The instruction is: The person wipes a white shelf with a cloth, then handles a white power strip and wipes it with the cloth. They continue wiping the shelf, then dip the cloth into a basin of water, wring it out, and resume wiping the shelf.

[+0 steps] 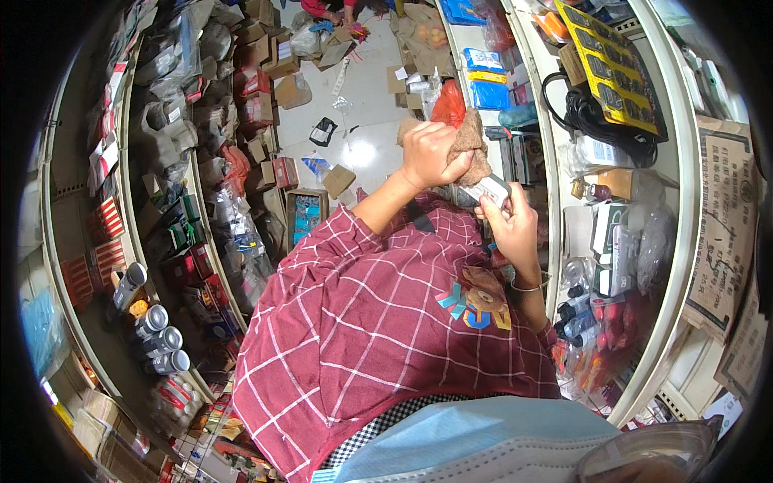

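Note:
My left hand [435, 157] is closed around a bunched brown cloth [477, 165], whose lower end lies against a small white and dark-grey box [488, 193]. My right hand [513, 225] grips the near end of that box between thumb and fingers, beside the right-hand shelf. The cloth and my fingers hide part of the box, so I cannot tell its exact kind. Just beyond the cloth is a red plastic bag [449, 105]. Blue packs [489, 95] lie on the shelf to the right of it.
Crowded shelves flank me; on the right are a yellow card of black items [608, 68], a coiled black cable [600, 121] and a cardboard sheet [719, 225]. An open carton [306, 216] stands on the floor at left. Another person's hands [342, 14] show at the far end.

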`<state>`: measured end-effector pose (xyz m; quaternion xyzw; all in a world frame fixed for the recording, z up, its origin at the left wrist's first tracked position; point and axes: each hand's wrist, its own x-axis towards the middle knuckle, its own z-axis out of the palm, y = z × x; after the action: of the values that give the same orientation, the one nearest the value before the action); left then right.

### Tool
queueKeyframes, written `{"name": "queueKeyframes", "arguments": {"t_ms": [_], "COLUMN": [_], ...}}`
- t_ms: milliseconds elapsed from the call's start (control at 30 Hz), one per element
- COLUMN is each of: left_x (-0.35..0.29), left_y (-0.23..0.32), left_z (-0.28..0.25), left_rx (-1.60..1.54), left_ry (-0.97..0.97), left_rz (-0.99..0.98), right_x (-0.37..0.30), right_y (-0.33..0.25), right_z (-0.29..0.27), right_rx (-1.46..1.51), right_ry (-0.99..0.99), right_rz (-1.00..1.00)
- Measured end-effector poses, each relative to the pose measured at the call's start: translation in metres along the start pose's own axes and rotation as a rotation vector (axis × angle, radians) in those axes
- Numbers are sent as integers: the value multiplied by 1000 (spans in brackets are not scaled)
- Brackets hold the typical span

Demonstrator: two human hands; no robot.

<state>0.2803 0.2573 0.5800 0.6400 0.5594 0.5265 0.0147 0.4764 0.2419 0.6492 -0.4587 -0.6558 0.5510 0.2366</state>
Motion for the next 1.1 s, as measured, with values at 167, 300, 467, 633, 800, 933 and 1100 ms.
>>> {"name": "queueKeyframes", "arguments": {"t_ms": [167,300,467,633,800,933,1100], "left_x": [-7,-11,-25,-22,-27,-43,-36], "left_y": [-2,-3,-13,-25,-32,-32,-22], "left_z": [2,-1,9,10,-16,-15,-7], "left_rx": [-24,-62,-375,-1126,-1771,-2007,-1899], "left_ry": [-39,-66,-11,134,125,54,-77], "left_rz": [-85,-124,-566,-1058,-1382,-1290,-1316], "right_x": [-10,-17,-21,-23,-24,-27,-30], "right_y": [3,20,25,29,23,33,33], "right_z": [-1,-3,-5,-15,-33,-34,-22], "right_rx": [103,160,192,346,303,336,356], "right_ry": [42,43,56,118,214,224,258], "right_rz": [46,59,68,25,10,18,86]}}
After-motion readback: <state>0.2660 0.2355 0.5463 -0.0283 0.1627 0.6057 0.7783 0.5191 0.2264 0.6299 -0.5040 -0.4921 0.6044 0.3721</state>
